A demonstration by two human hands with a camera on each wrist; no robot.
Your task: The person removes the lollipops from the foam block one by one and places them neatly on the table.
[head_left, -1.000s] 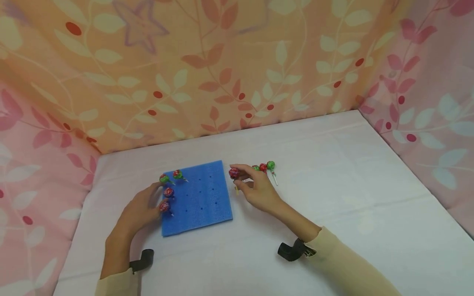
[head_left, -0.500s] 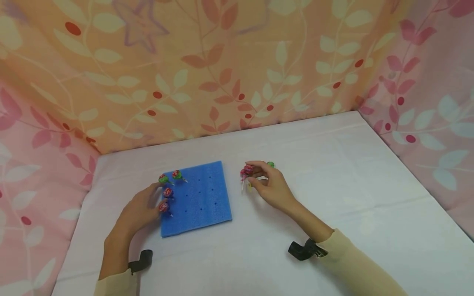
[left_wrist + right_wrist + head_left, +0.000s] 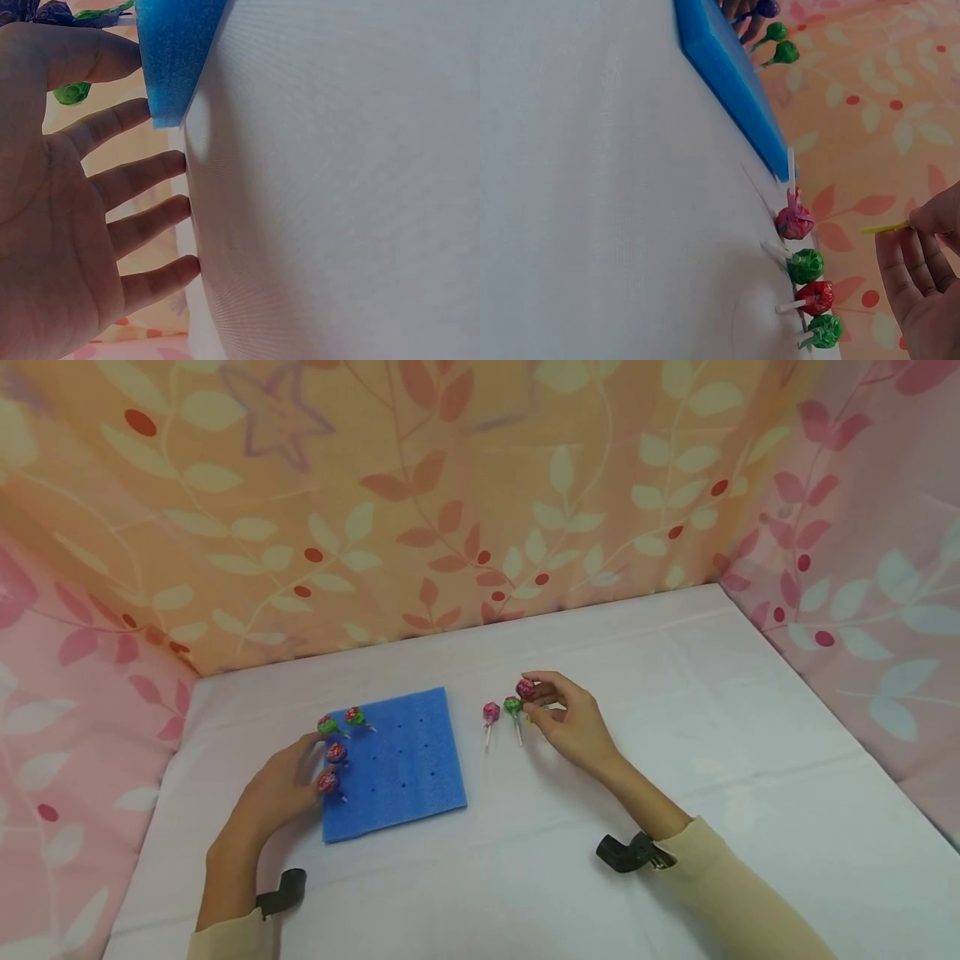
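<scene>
My right hand (image 3: 573, 727) pinches the yellow stick (image 3: 885, 227) of a red-purple wrapped lollipop (image 3: 526, 688), raised at the right of a blue foam board (image 3: 420, 785). Close by lie a pink lollipop (image 3: 491, 712) and a green-and-red lollipop (image 3: 512, 704); the right wrist view also shows a red lollipop (image 3: 816, 298) and another green lollipop (image 3: 825, 331) in that row. My left hand (image 3: 277, 789) rests at the board's left edge, fingers extended, thumb touching the foam. Several lollipops stand in the board's left part, among them a red-and-blue lollipop (image 3: 337, 752).
Small holes dot the board's middle and right. The white-covered table (image 3: 675, 735) extends to the right and front. A patterned curtain (image 3: 450, 485) encloses the back and sides. Black wrist mounts (image 3: 626, 853) sit on both forearms.
My right hand has moved right and slightly back with the lollipop, away from the board. The pink and green-and-red lollipops it was covering now show. My left hand keeps its place.
</scene>
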